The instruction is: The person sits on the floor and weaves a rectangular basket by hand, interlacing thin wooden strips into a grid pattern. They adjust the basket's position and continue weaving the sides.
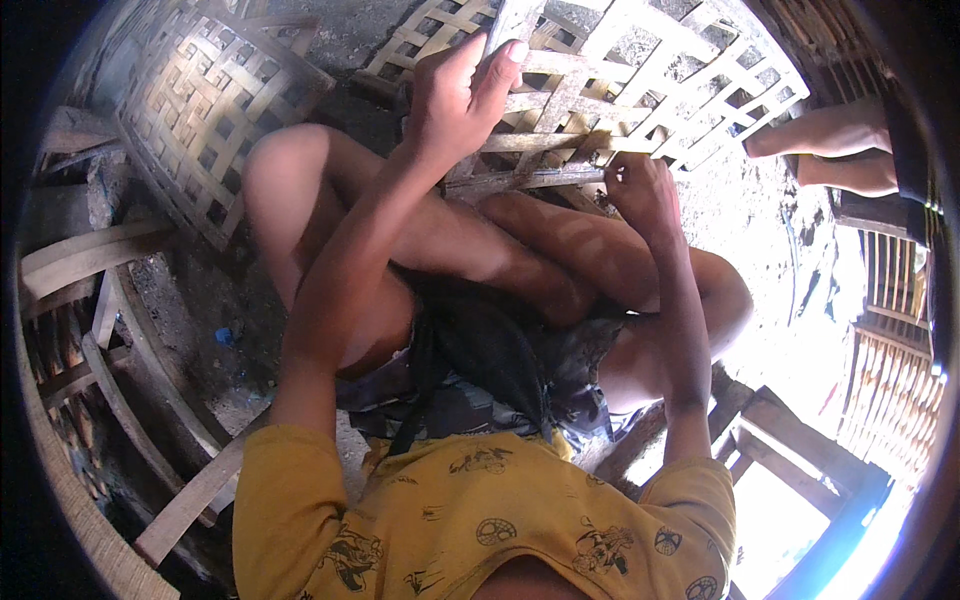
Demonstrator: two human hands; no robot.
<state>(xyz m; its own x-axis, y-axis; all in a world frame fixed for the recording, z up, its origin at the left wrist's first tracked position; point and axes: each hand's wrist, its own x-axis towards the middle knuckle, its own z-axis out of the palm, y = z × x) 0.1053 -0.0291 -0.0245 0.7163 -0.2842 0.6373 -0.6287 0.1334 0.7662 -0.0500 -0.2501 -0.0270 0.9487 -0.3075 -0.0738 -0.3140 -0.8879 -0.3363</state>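
A woven bamboo lattice panel [585, 105] lies in front of my crossed legs. My left hand [455, 100] is closed round a pale, flat wooden piece [515, 22] above the panel, its thumb laid along the wood; the far end runs out of view. Nearer me, my right hand [648, 200] is closed in a pinch at the end of a thin strip [560, 179] along the panel's near edge. What sits between those fingertips is too small to make out.
A second woven bamboo panel [205, 110] leans at the far left. Curved wooden slats [130, 330] form a frame on the left. Another person's legs [840, 145] reach in from the right. A wooden frame [790, 435] stands at the lower right, and a slatted bamboo wall [885, 370] behind it.
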